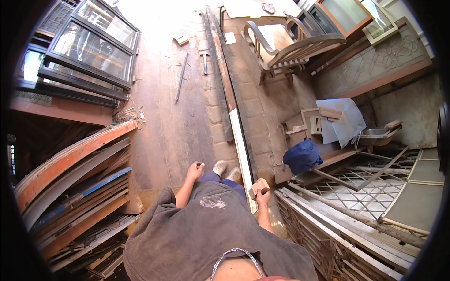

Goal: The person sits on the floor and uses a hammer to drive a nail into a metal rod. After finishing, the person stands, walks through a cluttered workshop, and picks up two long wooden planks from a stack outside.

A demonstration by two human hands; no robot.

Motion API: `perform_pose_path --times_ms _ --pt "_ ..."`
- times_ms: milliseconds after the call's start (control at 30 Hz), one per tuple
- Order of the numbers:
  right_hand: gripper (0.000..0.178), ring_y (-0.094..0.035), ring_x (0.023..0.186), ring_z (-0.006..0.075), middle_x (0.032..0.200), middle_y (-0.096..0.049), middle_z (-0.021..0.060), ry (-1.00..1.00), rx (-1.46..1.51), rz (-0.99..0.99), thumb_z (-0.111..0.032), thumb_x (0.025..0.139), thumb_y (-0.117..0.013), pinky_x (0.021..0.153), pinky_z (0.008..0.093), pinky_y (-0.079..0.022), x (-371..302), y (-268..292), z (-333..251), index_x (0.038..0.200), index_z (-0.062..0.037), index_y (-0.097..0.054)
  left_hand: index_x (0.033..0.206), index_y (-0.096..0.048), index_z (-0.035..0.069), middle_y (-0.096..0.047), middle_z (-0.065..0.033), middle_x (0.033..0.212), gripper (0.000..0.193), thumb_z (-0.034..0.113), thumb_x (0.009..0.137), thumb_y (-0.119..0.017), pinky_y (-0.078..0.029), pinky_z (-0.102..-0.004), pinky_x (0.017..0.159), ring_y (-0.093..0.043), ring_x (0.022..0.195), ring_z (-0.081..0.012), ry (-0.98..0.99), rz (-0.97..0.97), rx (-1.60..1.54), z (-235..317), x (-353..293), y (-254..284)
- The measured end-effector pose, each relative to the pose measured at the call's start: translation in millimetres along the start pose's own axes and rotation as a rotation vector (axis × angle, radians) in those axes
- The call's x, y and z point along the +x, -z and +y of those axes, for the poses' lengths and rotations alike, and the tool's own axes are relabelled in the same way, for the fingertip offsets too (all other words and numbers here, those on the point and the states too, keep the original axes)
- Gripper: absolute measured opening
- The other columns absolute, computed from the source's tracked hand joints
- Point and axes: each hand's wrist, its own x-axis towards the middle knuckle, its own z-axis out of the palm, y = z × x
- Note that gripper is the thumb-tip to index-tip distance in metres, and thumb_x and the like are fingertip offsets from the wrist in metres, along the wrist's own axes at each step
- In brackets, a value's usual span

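My right hand grips a tan block that looks like wood, over the near end of a long narrow beam. That beam is white along its near part and reddish brown farther off. It runs away from me, just right of my shoes. Apart from the beam, my left hand hangs at my left side with its fingers curled closed. Whether anything small sits inside those fingers cannot be made out.
A hammer and a thin dark bar lie on the floor ahead. Stacked boards and framed glass panes crowd the left. Right stand a wooden chair, a blue bag and a metal lattice.
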Motion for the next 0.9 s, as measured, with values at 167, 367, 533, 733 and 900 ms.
perform_pose_path --times_ms 167,367,533,733,900 --pt "0.06 -0.057 0.102 0.0389 0.109 -0.057 0.028 0.05 -0.015 -0.007 -0.036 0.074 -0.071 0.088 0.0412 -0.044 12.8 17.2 0.5 0.108 0.0093 -0.049 0.106 -0.06 0.0 -0.063 -0.0209 0.106 0.042 0.036 0.085 -0.057 -0.045 -0.038 0.088 -0.059 0.102 -0.0325 -0.007 0.085 -0.013 -20.0 -9.3 0.1" --pt "0.06 -0.058 0.101 0.0364 0.107 -0.059 0.0253 0.059 -0.11 0.078 -0.037 0.073 -0.071 0.088 0.0404 -0.044 31.3 27.7 5.9 0.109 0.0071 -0.051 0.106 -0.061 0.0 -0.063 -0.0207 0.106 0.043 0.037 0.084 -0.056 -0.045 -0.0378 0.088 -0.059 0.103 -0.0322 0.145 0.07 -0.016 -54.7 -34.2 -11.6" --pt "0.058 -0.058 0.099 0.0337 0.106 -0.059 0.0229 0.117 -0.127 0.013 -0.035 0.074 -0.071 0.087 0.0382 -0.045 43.2 17.6 3.2 0.109 0.0071 -0.051 0.106 -0.06 -0.001 -0.063 -0.0208 0.106 0.042 0.036 0.085 -0.056 -0.045 -0.0372 0.088 -0.059 0.102 -0.0319 0.221 0.06 -0.031 -78.3 -39.1 -12.7" --pt "0.057 -0.058 0.101 0.0312 0.108 -0.059 0.0218 0.124 -0.212 -0.074 -0.033 0.074 -0.072 0.087 0.0379 -0.045 25.6 19.7 -18.1 0.111 0.0055 -0.051 0.106 -0.06 -0.002 -0.063 -0.0221 0.103 0.04 0.033 0.087 -0.055 -0.045 -0.0367 0.088 -0.06 0.101 -0.031 0.094 0.134 -0.236 -95.6 -14.5 -9.0" --pt "0.065 -0.055 0.105 0.0391 0.11 -0.057 0.0277 0.295 -0.408 -0.121 -0.041 0.074 -0.069 0.089 0.0411 -0.044 10.8 15.5 -54.9 0.113 0.0068 -0.048 0.106 -0.059 -0.003 -0.065 -0.0191 0.098 0.038 0.031 0.089 -0.055 -0.046 -0.0358 0.083 -0.061 0.093 -0.0264 0.212 0.166 -0.335 -126.9 15.6 14.4"
